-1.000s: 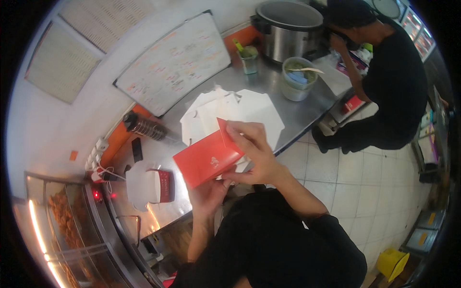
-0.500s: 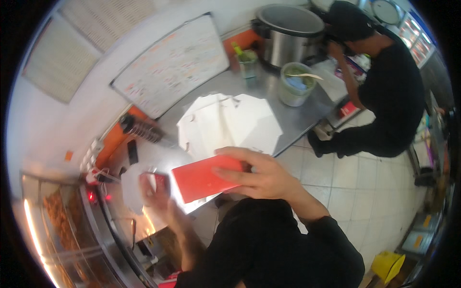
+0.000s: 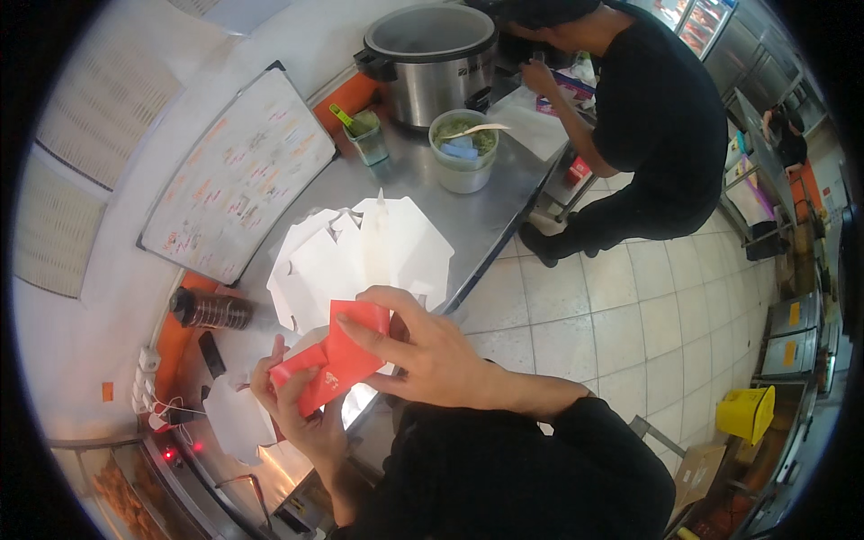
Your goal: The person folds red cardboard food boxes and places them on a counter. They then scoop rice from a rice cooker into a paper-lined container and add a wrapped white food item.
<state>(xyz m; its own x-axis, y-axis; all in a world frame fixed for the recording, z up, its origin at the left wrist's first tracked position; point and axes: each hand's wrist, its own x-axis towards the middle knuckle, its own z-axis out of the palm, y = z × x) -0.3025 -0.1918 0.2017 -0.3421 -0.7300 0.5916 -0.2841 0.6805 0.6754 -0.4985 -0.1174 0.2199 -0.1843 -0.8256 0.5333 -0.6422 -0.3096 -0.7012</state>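
Red box [image 3: 353,367], one: sits between left hand [image 3: 306,421] and right hand [image 3: 430,353], each bent closed on an end, its long axis slanting from lower left to upper right in view.

Bright light, glare on table [image 3: 486,207], dark curved rim

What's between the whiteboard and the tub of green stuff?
In the head view, a small container with a green handle sticking out stands between the whiteboard and the tub.
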